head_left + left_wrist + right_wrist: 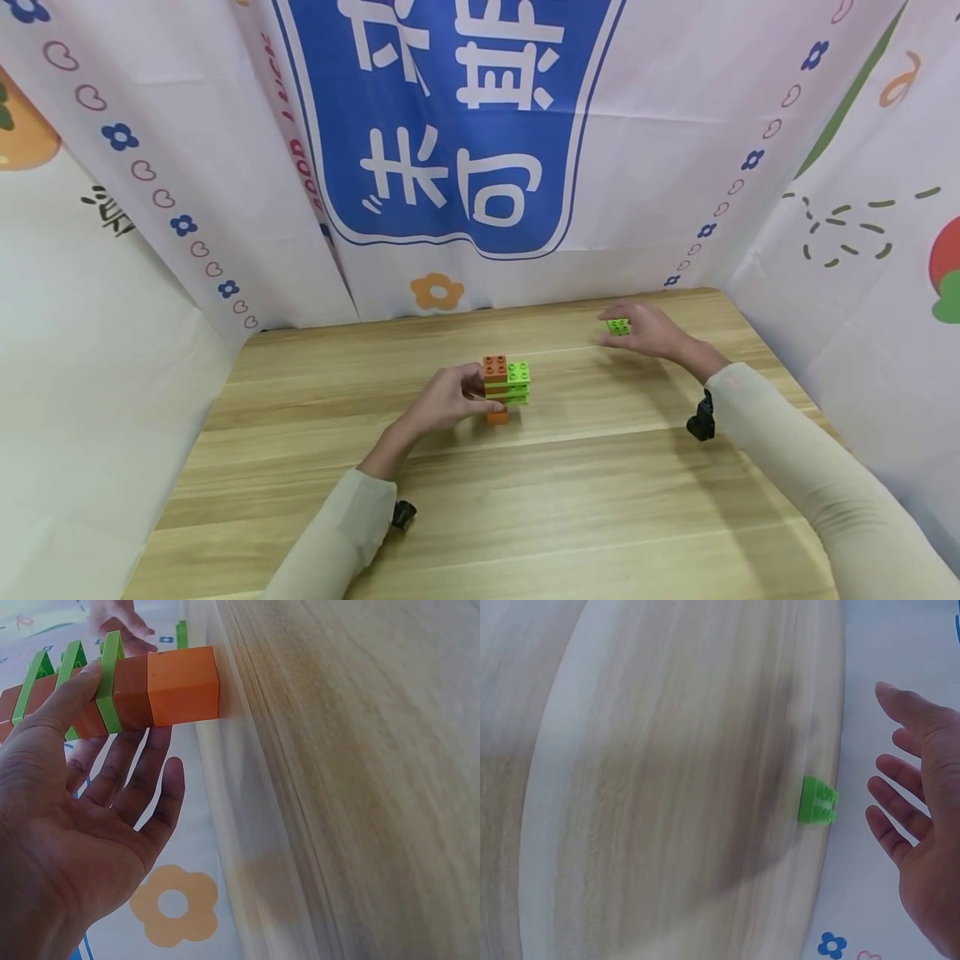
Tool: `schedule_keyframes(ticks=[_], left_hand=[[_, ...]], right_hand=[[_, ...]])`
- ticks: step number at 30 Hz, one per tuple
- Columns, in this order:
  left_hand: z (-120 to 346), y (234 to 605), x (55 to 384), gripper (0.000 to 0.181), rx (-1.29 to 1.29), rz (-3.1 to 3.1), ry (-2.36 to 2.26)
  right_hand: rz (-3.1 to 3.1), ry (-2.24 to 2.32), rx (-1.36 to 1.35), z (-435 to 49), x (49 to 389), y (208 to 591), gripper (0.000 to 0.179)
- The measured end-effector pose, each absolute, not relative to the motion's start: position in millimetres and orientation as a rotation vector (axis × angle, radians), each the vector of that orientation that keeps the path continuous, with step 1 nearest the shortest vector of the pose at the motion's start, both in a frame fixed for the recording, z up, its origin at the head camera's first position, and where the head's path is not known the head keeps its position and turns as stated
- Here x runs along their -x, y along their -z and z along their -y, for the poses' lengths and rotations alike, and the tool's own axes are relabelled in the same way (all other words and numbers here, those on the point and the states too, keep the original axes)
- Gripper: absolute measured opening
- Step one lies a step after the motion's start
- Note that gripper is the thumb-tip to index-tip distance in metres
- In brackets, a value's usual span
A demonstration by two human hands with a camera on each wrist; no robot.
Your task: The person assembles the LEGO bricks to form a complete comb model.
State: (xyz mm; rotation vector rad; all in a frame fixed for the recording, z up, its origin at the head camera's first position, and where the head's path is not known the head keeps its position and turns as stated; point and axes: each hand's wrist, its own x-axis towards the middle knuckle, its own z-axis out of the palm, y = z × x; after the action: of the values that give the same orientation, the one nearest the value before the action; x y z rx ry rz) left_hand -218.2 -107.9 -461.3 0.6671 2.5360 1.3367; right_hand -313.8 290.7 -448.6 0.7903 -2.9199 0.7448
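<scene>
A tower of toy building blocks stands on the wooden table, its orange and brown blocks alternating with thin green plates that stick out to the right. My left hand pinches the tower from its left side; in the left wrist view the thumb lies across the near face and the fingers reach behind, above the bottom orange block. Farther back on the right, my right hand hovers over a small green studded block. The right wrist view shows fingers apart from that green block, holding nothing.
White printed cloth walls in the table at the back and both sides. A blue panel with white characters hangs at the back. Dark wrist devices sit under both sleeves.
</scene>
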Motion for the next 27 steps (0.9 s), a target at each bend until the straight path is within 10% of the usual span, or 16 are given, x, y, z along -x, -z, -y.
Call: schedule_keyframes(ticks=[27], left_hand=[[110,462,217,0.027,-0.684,-2.493,-1.362]], right_hand=[[2.9,-0.636,-0.624,-305,324,474,0.055]])
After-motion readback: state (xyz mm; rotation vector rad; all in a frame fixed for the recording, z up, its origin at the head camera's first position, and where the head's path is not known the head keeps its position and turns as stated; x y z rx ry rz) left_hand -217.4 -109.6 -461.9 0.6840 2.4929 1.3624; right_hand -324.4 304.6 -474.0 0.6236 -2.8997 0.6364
